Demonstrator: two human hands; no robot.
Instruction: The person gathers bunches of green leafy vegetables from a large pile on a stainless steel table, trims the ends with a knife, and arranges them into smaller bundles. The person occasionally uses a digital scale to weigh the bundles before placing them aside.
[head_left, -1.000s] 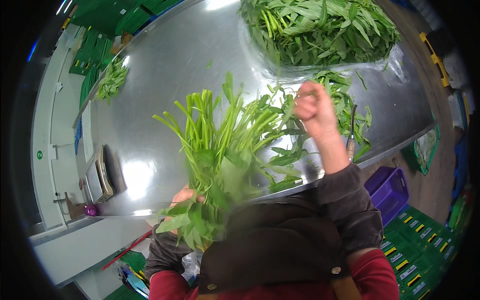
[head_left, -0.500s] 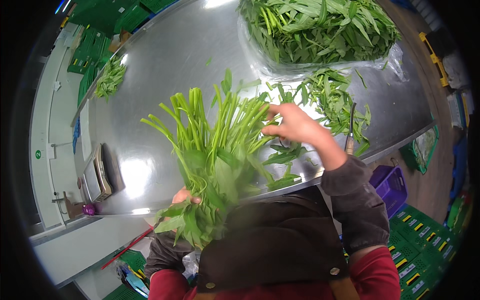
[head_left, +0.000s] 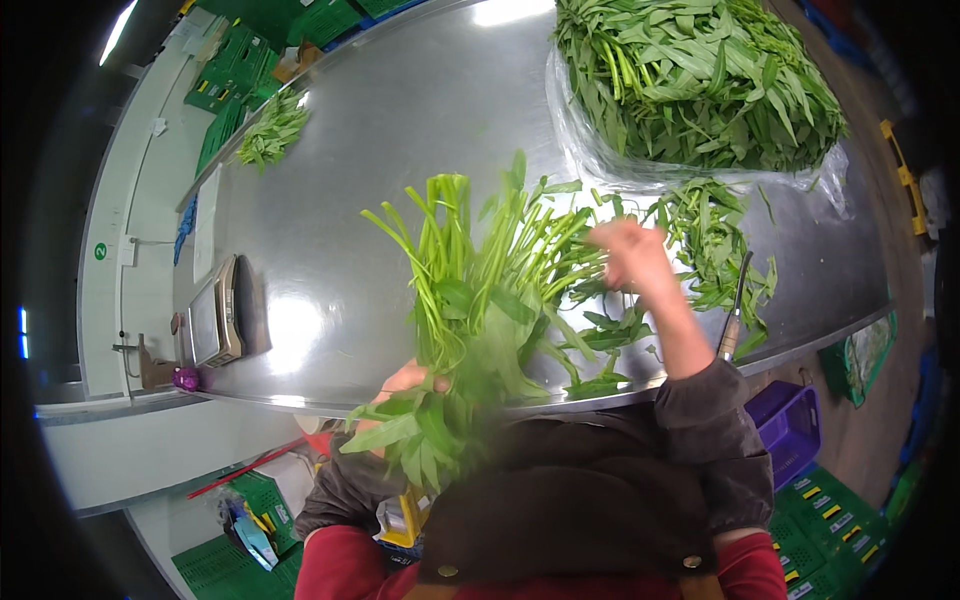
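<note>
Nearest the camera: the wearer's dark apron point(head_left: 590, 490). Just beyond it, at the near edge of the metal table point(head_left: 350, 220), the left hand point(head_left: 406, 380) is wrapped around the leafy lower part of a bunch of green stems point(head_left: 445, 265). Grip: fingers pressed in on the bunch, partly covered by leaves. The bunch is in front of the wearer, leaves toward the body, pale cut ends fanned out over the table.

The right hand point(head_left: 632, 255) is raised just beside the stem ends on the bunch's right side. It is motion-blurred; whether the fingers pinch anything cannot be told. To the right, on the floor side, a purple crate point(head_left: 785, 430).

On the table, right of the right hand: a wooden-handled knife point(head_left: 732, 325) with a curved blade, beside loose leaves point(head_left: 710, 240). Left: a scale point(head_left: 217, 315).

Farther out, right: a large heap of greens point(head_left: 710, 90) on clear plastic point(head_left: 585, 150). Far left: a small leafy bundle point(head_left: 272, 132) near the table's edge.
</note>
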